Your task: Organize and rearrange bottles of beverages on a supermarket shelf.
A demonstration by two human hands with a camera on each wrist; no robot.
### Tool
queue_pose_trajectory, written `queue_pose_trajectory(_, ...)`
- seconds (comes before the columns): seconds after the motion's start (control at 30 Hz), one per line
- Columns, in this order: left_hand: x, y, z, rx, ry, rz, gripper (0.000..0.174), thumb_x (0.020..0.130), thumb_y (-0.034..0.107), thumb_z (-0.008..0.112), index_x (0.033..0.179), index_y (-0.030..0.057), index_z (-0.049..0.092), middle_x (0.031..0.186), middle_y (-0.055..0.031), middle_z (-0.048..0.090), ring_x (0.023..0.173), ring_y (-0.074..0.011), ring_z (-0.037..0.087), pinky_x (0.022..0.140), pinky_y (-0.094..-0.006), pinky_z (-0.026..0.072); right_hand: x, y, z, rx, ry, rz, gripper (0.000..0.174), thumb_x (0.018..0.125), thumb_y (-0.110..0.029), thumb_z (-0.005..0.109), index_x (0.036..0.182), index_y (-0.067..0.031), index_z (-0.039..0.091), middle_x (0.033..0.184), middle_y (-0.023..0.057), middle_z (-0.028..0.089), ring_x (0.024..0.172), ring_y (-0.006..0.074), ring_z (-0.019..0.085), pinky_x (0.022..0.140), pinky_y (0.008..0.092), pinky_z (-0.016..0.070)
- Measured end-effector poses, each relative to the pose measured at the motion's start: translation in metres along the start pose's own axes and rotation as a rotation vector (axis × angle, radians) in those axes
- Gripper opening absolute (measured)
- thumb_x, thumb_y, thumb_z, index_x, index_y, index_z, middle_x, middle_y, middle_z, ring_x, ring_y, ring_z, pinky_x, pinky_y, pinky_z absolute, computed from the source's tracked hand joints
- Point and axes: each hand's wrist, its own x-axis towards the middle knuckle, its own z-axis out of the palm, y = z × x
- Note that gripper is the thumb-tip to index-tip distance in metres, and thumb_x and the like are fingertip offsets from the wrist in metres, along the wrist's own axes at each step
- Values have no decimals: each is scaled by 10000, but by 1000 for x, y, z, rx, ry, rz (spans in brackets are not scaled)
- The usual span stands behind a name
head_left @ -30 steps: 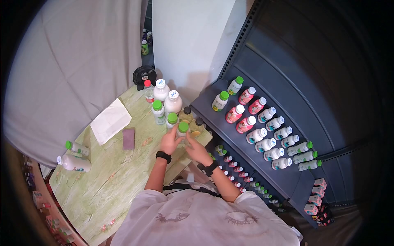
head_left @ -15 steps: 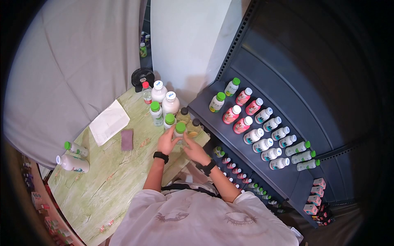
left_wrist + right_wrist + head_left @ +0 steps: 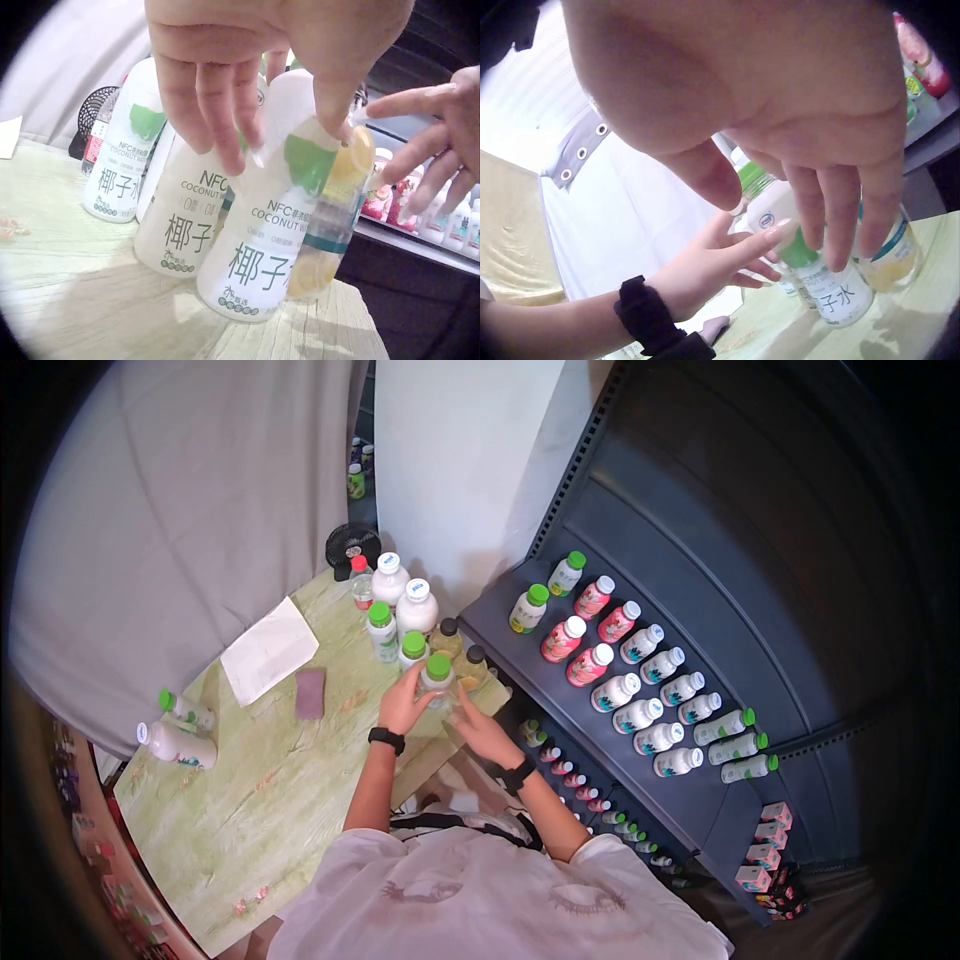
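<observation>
A white coconut water bottle with a green cap [image 3: 437, 678] stands at the table's right corner, leaning slightly in the left wrist view. My left hand [image 3: 402, 705] holds it near the shoulder, thumb on one side and fingers on the other. Close to its right side is my right hand [image 3: 484, 732], fingers extended and apart from the bottle. A second coconut water bottle [image 3: 180, 217] stands right against the held one, and a third [image 3: 124, 161] is farther left. Behind them, a clear bottle with lemon slices [image 3: 341, 202] is partly hidden.
Two large white bottles [image 3: 416, 610], a red-capped bottle [image 3: 361, 588] and a black fan [image 3: 353, 548] stand at the back. Paper [image 3: 268, 650], a purple cloth [image 3: 310, 694] and two bottles [image 3: 180, 744] lie leftward. The grey shelf [image 3: 490, 605] at right carries rows of bottles.
My right hand has drawn slightly away from the green-capped bottle, its fingers straighter. My left hand stays at the bottle, and the view has shifted a little.
</observation>
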Motion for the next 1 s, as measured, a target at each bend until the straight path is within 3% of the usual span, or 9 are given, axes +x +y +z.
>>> queue_pose_trajectory(0.1, -5, -2, -1, 11, 25, -38, 704, 817, 316, 754, 1422, 144, 438, 954, -127, 649, 840, -301, 645, 724, -402, 516, -14, 29, -4, 34, 91, 11, 590, 987, -267, 519, 1505, -61, 325, 1249, 230, 615, 1082, 254, 636, 929, 337, 471)
queue_pose_trajectory(0.3, -3, 39, -15, 13, 163, 16, 564, 862, 225, 711, 1375, 105, 509, 887, -115, 625, 785, -265, 618, 705, -377, 507, -69, 49, -43, 47, 159, 11, 428, 987, -263, 547, 1339, -19, 541, 939, 132, 694, 779, 168, 621, 738, 306, 496)
queue_pose_trajectory(0.4, 8, 72, -22, -10, 203, 37, 467, 885, 168, 681, 1325, 78, 557, 853, -96, 608, 758, -228, 592, 695, -347, 495, -99, 60, -73, 63, 214, 59, 428, 1007, -242, 530, 1373, -22, 519, 1131, 125, 688, 981, 158, 634, 888, 285, 483)
queue_pose_trajectory(0.47, 16, 91, -19, -75, 201, 16, 410, 899, 133, 661, 1295, 63, 581, 833, -78, 597, 749, -202, 576, 691, -328, 487, -123, 50, -94, 165, 307, 119, 420, 1009, -246, 531, 1375, -39, 525, 1056, 63, 678, 864, 109, 605, 822, 255, 489)
queue_pose_trajectory(0.57, 24, 121, -5, -144, 194, 150, 373, 912, 102, 642, 1279, 55, 593, 844, -59, 605, 772, -177, 578, 701, -311, 481, -159, 37, -121, 249, 464, 168, 398, 1013, -227, 527, 1370, -51, 536, 1013, 16, 652, 776, 74, 548, 747, 238, 475)
queue_pose_trajectory(0.7, 25, 176, 26, -247, 59, 225, 358, 919, 79, 625, 1275, 55, 597, 934, -77, 650, 844, -177, 608, 747, -307, 483, -198, 47, -155, 200, 608, 175, 385, 1007, -226, 541, 1347, -46, 559, 1064, 27, 677, 787, 79, 541, 715, 252, 479)
queue_pose_trajectory(0.8, 27, 198, 56, -250, 23, 307, 368, 915, 72, 622, 1282, 60, 591, 985, -88, 664, 881, -194, 625, 757, -320, 486, -226, 50, -175, 248, 775, 113, 350, 987, -150, 525, 1307, -16, 570, 931, 83, 686, 818, 112, 595, 777, 262, 474)
queue_pose_trajectory(0.83, 25, 208, 63, -231, -3, 308, 379, 910, 65, 618, 1287, 61, 582, 1030, -94, 666, 909, -210, 632, 765, -329, 490, -235, 53, -182, 271, 793, 125, 348, 986, -132, 516, 1309, -12, 566, 1013, 108, 703, 880, 126, 616, 832, 270, 479)
queue_pose_trajectory(1.0, 14, 259, 95, -289, -89, 371, 305, 904, 45, 608, 1209, 37, 602, 1045, -115, 643, 921, -229, 635, 792, -336, 497, -280, 65, -211, 320, 947, 110, 334, 979, -104, 519, 1295, -13, 578, 1056, 89, 700, 949, 127, 632, 858, 271, 484)
